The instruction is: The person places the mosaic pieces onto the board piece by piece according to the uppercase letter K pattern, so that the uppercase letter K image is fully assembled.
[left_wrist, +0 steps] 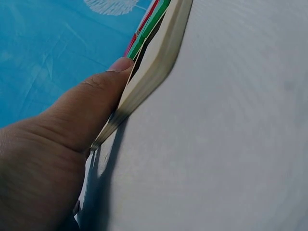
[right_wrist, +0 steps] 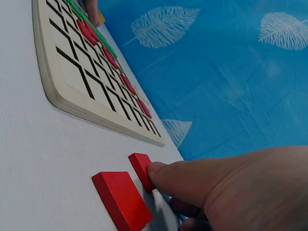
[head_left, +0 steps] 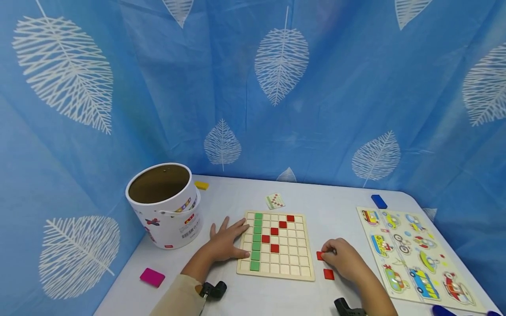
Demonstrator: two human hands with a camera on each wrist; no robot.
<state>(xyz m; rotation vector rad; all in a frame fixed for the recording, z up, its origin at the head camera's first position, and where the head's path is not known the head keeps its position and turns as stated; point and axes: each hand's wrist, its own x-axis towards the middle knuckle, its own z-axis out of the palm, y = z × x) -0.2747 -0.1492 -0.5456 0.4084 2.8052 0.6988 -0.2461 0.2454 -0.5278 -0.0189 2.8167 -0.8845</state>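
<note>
A square wooden grid board (head_left: 290,276) lies flat on the white table, with a column of green tiles (head_left: 256,246) near its left side and several red tiles (head_left: 274,231) in a slanting line. My left hand (head_left: 226,243) rests spread over the board's left edge, and its thumb (left_wrist: 103,84) lies on the rim. Right of the board, my right hand (head_left: 345,258) pinches a red tile (right_wrist: 140,169) between thumb and fingers; its fingertips are partly hidden behind the thumb in the right wrist view. A second loose red tile (right_wrist: 122,199) lies just beside it on the table.
Behind the board lies a small pattern card (head_left: 275,201). At left stands a white bucket (head_left: 166,224), with a magenta block (head_left: 152,277) in front and a yellow block (head_left: 201,185) behind. A vehicle puzzle board (head_left: 409,254) and a blue block (head_left: 379,201) lie at right.
</note>
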